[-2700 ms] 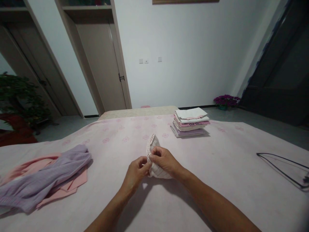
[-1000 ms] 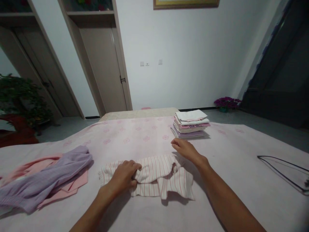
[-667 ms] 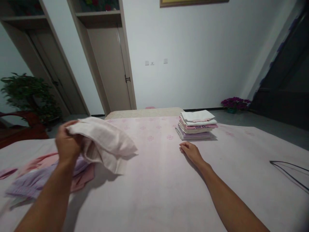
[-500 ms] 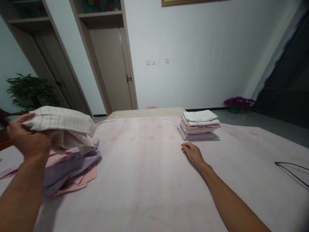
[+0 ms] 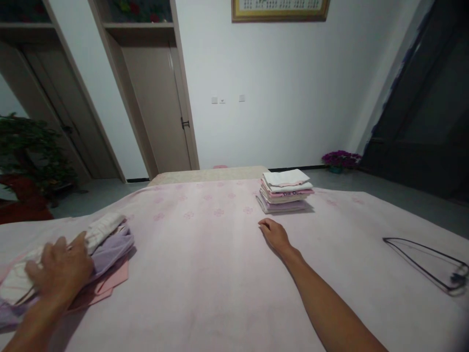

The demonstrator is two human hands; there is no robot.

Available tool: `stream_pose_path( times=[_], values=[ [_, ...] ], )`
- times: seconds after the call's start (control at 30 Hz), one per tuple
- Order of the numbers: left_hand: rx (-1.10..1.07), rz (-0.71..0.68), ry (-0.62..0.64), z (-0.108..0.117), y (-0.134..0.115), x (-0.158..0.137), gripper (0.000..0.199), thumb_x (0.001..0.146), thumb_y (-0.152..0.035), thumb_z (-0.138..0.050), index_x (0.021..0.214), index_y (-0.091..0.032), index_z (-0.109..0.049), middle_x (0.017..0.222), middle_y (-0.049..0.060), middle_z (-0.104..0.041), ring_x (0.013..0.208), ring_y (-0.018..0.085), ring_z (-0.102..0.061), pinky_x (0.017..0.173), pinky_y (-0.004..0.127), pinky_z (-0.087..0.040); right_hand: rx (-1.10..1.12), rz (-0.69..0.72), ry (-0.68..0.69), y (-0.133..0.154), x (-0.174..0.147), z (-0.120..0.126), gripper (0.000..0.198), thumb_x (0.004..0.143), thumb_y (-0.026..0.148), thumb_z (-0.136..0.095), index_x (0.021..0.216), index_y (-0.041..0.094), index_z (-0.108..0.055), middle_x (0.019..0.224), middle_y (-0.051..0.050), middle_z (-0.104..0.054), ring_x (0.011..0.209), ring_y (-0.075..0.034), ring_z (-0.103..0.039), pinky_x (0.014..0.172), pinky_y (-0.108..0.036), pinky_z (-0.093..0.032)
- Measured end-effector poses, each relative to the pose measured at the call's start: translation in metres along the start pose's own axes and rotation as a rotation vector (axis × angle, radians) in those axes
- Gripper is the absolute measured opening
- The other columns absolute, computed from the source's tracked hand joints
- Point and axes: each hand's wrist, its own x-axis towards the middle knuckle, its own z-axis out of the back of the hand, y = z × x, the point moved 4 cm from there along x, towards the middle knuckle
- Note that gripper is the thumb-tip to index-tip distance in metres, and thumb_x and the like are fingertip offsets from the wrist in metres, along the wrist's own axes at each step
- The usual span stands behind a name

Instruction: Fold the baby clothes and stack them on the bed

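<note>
At the left, my left hand (image 5: 62,269) rests palm down over a pile of loose clothes, its fingers spread and a little blurred. A white striped cloth (image 5: 104,229) lies beneath and beside the fingers. Under it are a lavender garment (image 5: 113,250) and a pink one (image 5: 115,278), both rumpled. My right hand (image 5: 274,234) lies on the pink sheet (image 5: 205,283), its fingers curled in with nothing seen in them. Just beyond it stands a neat stack of folded clothes (image 5: 286,191), with white cloth on top and a pink layer bearing letters.
A black wire hanger (image 5: 417,259) lies on the sheet at the right. Beyond the sheet's far edge is a beige surface (image 5: 212,174). A potted plant (image 5: 29,146) stands at the left, purple flowers (image 5: 340,159) on the floor at the far right.
My left hand has come down with the striped cloth, which now lies on the pile, and its fingers have spread. The view has shifted right; my right hand keeps its place.
</note>
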Motion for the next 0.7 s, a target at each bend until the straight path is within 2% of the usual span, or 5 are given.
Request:
stream_pose_path(
  times=[0.1,0.2,0.3,0.5,0.7],
  values=[
    [-0.007,-0.250,-0.063,0.015,-0.078,-0.025,0.054,0.089,-0.021,-0.047,0.143,-0.018,-0.046,0.152,0.016,-0.042,0.143,0.037,-0.032,0.112,0.058,-0.030,0.024,-0.013,-0.018,-0.001,0.000,0.000,0.022,0.088,0.026,-0.052,0.099,0.023,-0.071,0.100,-0.003,-0.074,0.094,-0.020,-0.067,0.087,-0.032,-0.049],
    [-0.100,-0.412,0.105,0.010,-0.158,-0.063,0.052,0.091,-0.018,-0.045,0.143,-0.019,-0.050,0.153,0.013,-0.043,0.147,0.033,-0.029,0.118,0.049,-0.025,0.006,0.015,-0.100,0.000,-0.001,0.002,0.027,0.088,0.023,-0.049,0.108,0.022,-0.068,0.105,-0.005,-0.072,0.095,-0.020,-0.065,0.088,-0.034,-0.049],
    [-0.180,-0.454,0.301,-0.004,-0.211,-0.094,0.052,0.095,-0.022,-0.042,0.147,-0.020,-0.049,0.155,0.013,-0.043,0.148,0.034,-0.029,0.119,0.049,-0.023,-0.093,0.127,-0.241,0.006,-0.005,0.010,0.038,0.085,0.017,-0.048,0.120,0.020,-0.062,0.113,-0.009,-0.068,0.104,-0.024,-0.061,0.096,-0.039,-0.047],
    [-0.217,-0.435,0.414,-0.023,-0.231,-0.114,0.051,0.102,-0.034,-0.033,0.150,-0.021,-0.046,0.157,0.014,-0.041,0.147,0.031,-0.034,0.118,0.049,-0.023,-0.356,0.203,-0.431,0.019,-0.002,0.041,0.065,0.084,0.015,-0.050,0.148,0.018,-0.040,0.147,-0.016,-0.047,0.134,-0.031,-0.040,0.111,-0.048,-0.033],
    [-0.225,-0.418,0.397,-0.023,-0.229,-0.112,0.050,0.101,-0.034,-0.035,0.148,-0.022,-0.048,0.155,0.013,-0.043,0.145,0.031,-0.036,0.118,0.048,-0.024,-0.632,0.250,-0.407,0.023,0.041,0.081,0.085,0.081,0.014,-0.057,0.158,0.019,-0.022,0.166,-0.014,-0.012,0.151,-0.036,-0.008,0.119,-0.055,-0.014]
  ],
)
